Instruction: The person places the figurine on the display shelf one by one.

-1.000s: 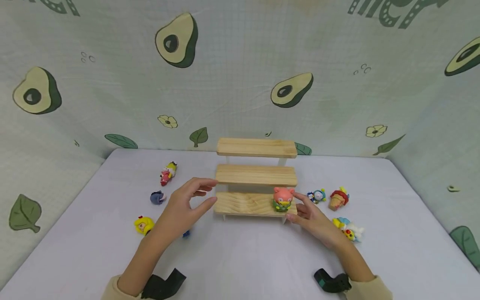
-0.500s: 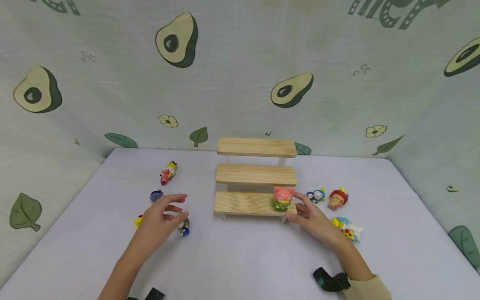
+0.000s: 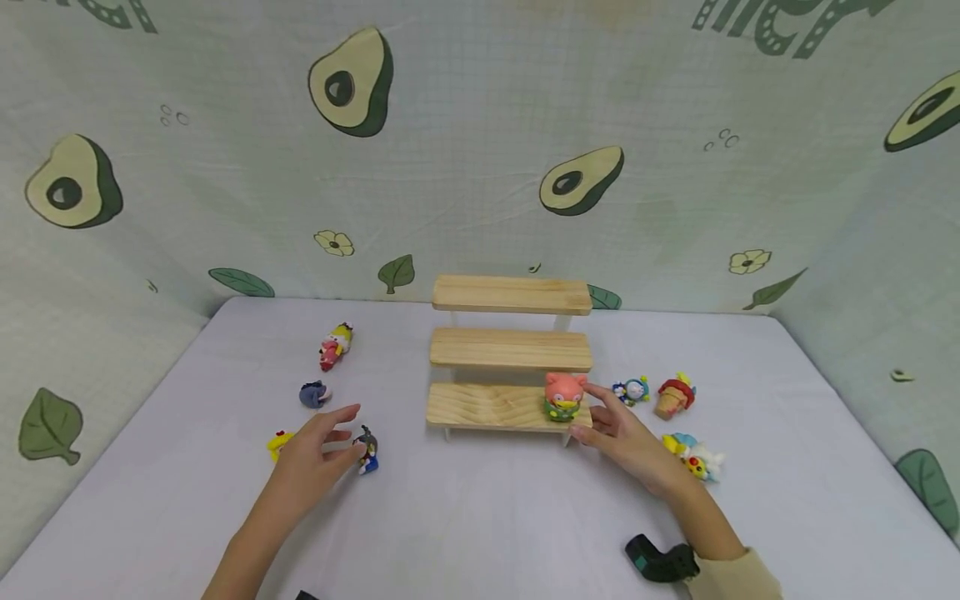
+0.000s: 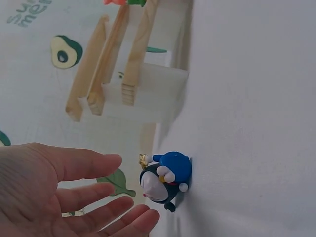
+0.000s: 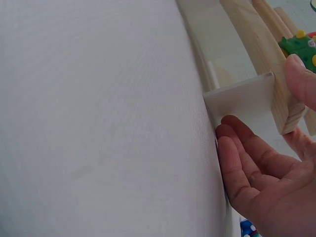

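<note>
My left grip [image 3: 309, 458] is spread, holding nothing, beside the small blue-and-black plastic figurine [image 3: 368, 458] on the white cloth-covered worktop [image 3: 465, 517]; closing off-centre could roll its rounded body towards the worktop's near edge. My right grip [image 3: 622, 437] is loose at the right end of the lowest pale-wood shelf [image 3: 483, 407]; a nudge could tip the pink-and-green figurine [image 3: 565, 397] off that front corner.

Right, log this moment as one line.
left hand: near blue figurine, holding nothing; right hand: beside pink figurine; pink figurine: upright on bottom shelf
</note>
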Demonstrator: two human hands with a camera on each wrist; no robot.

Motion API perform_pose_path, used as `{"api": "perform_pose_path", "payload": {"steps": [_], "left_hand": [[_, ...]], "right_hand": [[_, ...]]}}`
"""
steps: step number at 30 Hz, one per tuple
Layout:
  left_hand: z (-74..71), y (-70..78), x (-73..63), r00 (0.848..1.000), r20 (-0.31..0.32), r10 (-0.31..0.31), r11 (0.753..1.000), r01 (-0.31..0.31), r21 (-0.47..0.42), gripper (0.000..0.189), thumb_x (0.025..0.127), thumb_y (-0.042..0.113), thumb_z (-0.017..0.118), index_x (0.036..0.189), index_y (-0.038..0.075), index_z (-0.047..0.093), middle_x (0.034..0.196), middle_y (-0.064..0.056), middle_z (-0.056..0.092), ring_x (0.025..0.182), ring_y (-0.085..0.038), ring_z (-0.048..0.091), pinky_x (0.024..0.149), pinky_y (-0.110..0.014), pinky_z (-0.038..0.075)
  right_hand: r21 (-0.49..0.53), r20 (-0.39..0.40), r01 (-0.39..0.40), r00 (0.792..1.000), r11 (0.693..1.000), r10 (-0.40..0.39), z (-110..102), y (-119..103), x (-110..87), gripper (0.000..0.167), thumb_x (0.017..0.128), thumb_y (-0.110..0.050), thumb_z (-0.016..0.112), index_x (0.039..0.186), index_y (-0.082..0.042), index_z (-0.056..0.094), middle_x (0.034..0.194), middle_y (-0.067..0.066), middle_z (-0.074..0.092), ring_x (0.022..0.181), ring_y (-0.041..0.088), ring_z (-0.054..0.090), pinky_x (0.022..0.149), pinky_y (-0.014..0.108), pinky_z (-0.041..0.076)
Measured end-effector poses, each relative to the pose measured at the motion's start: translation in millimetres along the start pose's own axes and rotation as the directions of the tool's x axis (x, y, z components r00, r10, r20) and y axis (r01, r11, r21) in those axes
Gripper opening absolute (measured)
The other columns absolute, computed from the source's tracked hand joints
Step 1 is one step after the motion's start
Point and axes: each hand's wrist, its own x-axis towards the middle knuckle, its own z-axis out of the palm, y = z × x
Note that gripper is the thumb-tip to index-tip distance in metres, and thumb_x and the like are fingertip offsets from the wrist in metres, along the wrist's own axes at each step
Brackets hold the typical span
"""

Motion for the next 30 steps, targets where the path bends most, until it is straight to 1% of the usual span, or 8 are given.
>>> {"api": "perform_pose_path", "payload": {"steps": [7,13,19,22,24,30], "left_hand": [[9.9,-7.9,2.8,0.997,0.022,-0.08,0.994,0.078,0.073,0.059,0.087,0.02,0.065,0.14,0.007,0.04,0.136,-0.016,0.048,0.115,-0.03,0.054,0.09,-0.039,0.049],[13.3,-11.8,5.5,0.997,0.017,-0.076,0.994,0.074,0.074,0.06,0.087,0.022,0.065,0.138,0.004,0.04,0.129,-0.017,0.052,0.113,-0.029,0.054,0.092,-0.041,0.048],[17.1,-16.9,8.2,0.998,0.018,-0.056,0.995,0.054,0.079,0.059,0.086,0.022,0.066,0.136,0.001,0.043,0.124,-0.016,0.054,0.108,-0.025,0.054,0.09,-0.038,0.049],[18.0,-18.9,9.4,0.999,0.013,-0.048,0.995,0.046,0.089,0.057,0.086,0.022,0.066,0.135,0.002,0.045,0.123,-0.015,0.053,0.105,-0.022,0.053,0.088,-0.036,0.049],[17.7,-20.6,10.2,0.999,0.016,-0.047,0.996,0.046,0.081,0.055,0.087,0.023,0.066,0.134,0.003,0.047,0.123,-0.015,0.052,0.102,-0.021,0.052,0.086,-0.033,0.049],[15.4,-25.4,12.7,0.996,0.05,-0.078,0.996,0.076,0.044,0.055,0.086,0.03,0.066,0.133,0.007,0.049,0.12,-0.012,0.052,0.095,-0.018,0.049,0.078,-0.025,0.046]], "right_hand": [[-0.005,0.004,0.004,1.0,1.0,-0.004,-1,-1,0.1,0.071,0.09,-0.026,0.062,0.145,-0.014,0.019,0.127,0.023,0.05,0.106,0.024,0.053,0.087,0.033,0.045],[-0.001,0.012,0.013,1.0,1.0,-0.013,-1,-1,0.2,0.071,0.09,-0.026,0.061,0.145,-0.013,0.019,0.126,0.022,0.05,0.104,0.022,0.053,0.086,0.031,0.045],[-0.005,0.009,0.011,1.0,1.0,-0.011,-2,-1,-0.1,0.072,0.09,-0.026,0.062,0.146,-0.013,0.018,0.127,0.022,0.05,0.104,0.022,0.053,0.086,0.031,0.045],[-0.011,0.007,0.006,1.0,1.0,-0.006,-2,-1,-0.1,0.072,0.09,-0.027,0.062,0.146,-0.014,0.018,0.129,0.022,0.049,0.106,0.023,0.053,0.087,0.032,0.045],[-0.009,0.007,0.005,1.0,1.0,-0.005,-2,-1,0.0,0.072,0.09,-0.027,0.062,0.146,-0.014,0.018,0.129,0.022,0.049,0.106,0.023,0.052,0.087,0.032,0.044],[0.001,0.011,0.011,1.0,1.0,-0.011,-1,1,0.3,0.072,0.09,-0.025,0.061,0.146,-0.013,0.018,0.128,0.023,0.049,0.105,0.023,0.052,0.087,0.031,0.045]]}}
